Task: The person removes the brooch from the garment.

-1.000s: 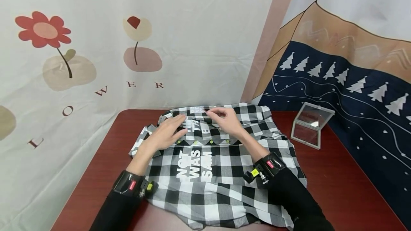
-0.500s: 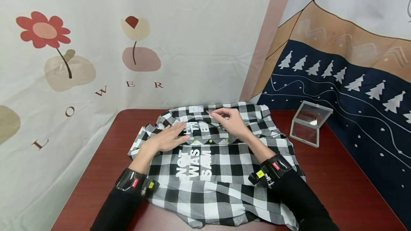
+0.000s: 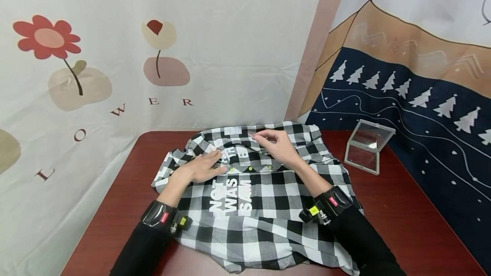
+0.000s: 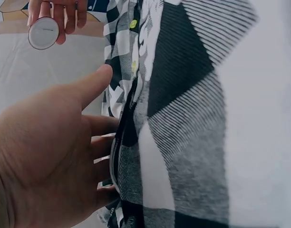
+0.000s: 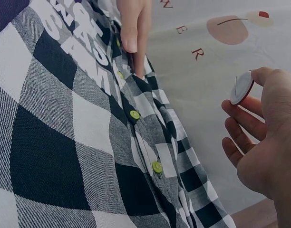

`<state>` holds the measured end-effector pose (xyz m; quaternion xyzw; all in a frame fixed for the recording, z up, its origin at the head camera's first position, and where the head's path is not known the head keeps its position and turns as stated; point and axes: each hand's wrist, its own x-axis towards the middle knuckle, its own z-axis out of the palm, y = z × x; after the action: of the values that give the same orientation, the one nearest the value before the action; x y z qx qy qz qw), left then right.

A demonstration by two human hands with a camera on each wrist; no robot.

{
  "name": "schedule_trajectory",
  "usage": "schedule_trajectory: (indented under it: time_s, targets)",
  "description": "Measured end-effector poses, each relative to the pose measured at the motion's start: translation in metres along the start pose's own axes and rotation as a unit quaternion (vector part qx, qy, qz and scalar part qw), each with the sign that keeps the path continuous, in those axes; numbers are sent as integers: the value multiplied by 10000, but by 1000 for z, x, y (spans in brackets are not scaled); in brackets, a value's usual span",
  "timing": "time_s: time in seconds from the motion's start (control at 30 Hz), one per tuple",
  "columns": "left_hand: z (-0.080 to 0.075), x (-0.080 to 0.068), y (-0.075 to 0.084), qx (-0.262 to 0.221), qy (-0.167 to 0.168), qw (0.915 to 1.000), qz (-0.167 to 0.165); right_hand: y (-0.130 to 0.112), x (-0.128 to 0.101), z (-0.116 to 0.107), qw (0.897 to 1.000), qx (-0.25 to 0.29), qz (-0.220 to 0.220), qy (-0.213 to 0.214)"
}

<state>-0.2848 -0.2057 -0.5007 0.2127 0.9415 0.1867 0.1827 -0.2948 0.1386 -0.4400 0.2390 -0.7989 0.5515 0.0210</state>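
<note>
A black-and-white checked shirt (image 3: pixel 264 195) with white lettering and yellow-green buttons (image 5: pixel 134 114) lies spread on the dark red table (image 3: pixel 402 216). My left hand (image 3: pixel 209 163) rests flat on the shirt beside the button strip, fingers straight. In the left wrist view its fingertips (image 4: pixel 105 164) touch the fabric edge. My right hand (image 3: pixel 262 139) hovers over the collar area. It pinches a small white round disc (image 5: pixel 241 88) between thumb and fingers; the disc (image 4: pixel 43 32) also shows in the left wrist view.
A clear hinged case (image 3: pixel 367 148) stands open at the back right of the table. Printed cloth backdrops hang close behind the table, a flower one (image 3: pixel 115 54) on the left and a tree one (image 3: pixel 414 97) on the right. Bare table surface lies to either side of the shirt.
My left hand has slid a little toward me, from near the collar to beside the buttons. The right hand, still pinching the disc, has hardly moved.
</note>
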Motion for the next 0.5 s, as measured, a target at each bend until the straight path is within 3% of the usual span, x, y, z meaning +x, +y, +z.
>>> schedule_trajectory:
  time_s: [0.13,0.23,0.33,0.5]
  targets:
    - [-17,-15,26,35,392,9991,150,-2,-4,-5,10000,19,85,11]
    - [-31,-23,48,60,989,9939,477,-5,-6,-9,9999,79,102,55]
    - [-40,-25,65,-139,1645,9826,852,-10,-9,-13,9998,160,50,132]
    - [-45,-19,84,-820,2479,9544,1447,-17,-12,-20,9991,346,137,221]
